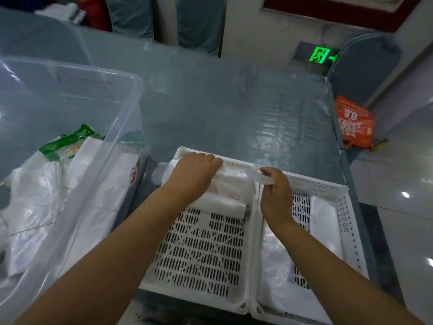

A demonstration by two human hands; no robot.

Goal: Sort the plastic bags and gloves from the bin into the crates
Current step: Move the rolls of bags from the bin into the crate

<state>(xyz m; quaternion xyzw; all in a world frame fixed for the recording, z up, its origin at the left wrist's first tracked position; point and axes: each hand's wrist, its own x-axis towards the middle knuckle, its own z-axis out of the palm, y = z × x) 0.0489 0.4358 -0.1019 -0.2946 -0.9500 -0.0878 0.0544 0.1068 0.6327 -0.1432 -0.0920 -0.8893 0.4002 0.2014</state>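
Fingers (266,178) of right hand (276,195) pinch a white strip (262,177) of plastic at the rim btwn the two crates. Left hand (195,171) lies palm-down, fingers curled over a clear bag (230,188) at the far end of left crate (201,254); can't tell if it grips. Right crate (351,242) holds flat white bags (324,226). Clear bin (112,141) sits left w/ more bags, incl. a green-printed pack (68,143). All on a glossy table (234,109).
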